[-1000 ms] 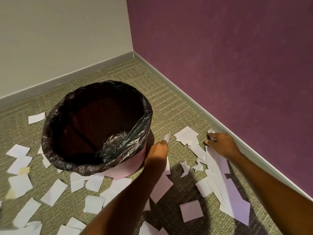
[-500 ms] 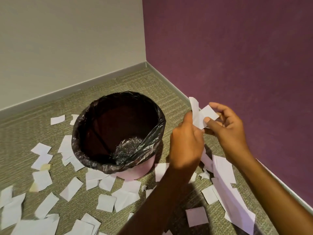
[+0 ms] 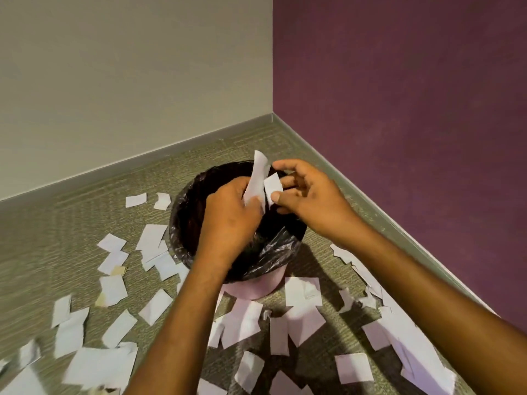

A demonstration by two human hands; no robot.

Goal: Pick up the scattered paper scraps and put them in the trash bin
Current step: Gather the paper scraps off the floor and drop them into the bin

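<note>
A pink trash bin [image 3: 256,289] lined with a black bag [image 3: 182,223] stands on the carpet near the room corner. Both my hands hover over its opening. My left hand [image 3: 228,220] grips a long white paper scrap [image 3: 256,181] that sticks upward. Beside it, my right hand [image 3: 308,201] pinches a smaller white scrap [image 3: 273,186] between thumb and fingers. Several white paper scraps [image 3: 242,320] lie scattered on the carpet around the bin. The bin's inside is dark and mostly hidden by my hands.
A grey wall [image 3: 128,81] and a purple wall [image 3: 399,109] meet behind the bin, with a baseboard along each. More scraps lie along the right baseboard [image 3: 399,332] and at the left front [image 3: 99,366]. A tan scrap [image 3: 118,270] lies left of the bin.
Both hands lifted scraps from the floor right of the bin, then moved left. They now hold the scraps over the bin's opening. The view shifted with them.
</note>
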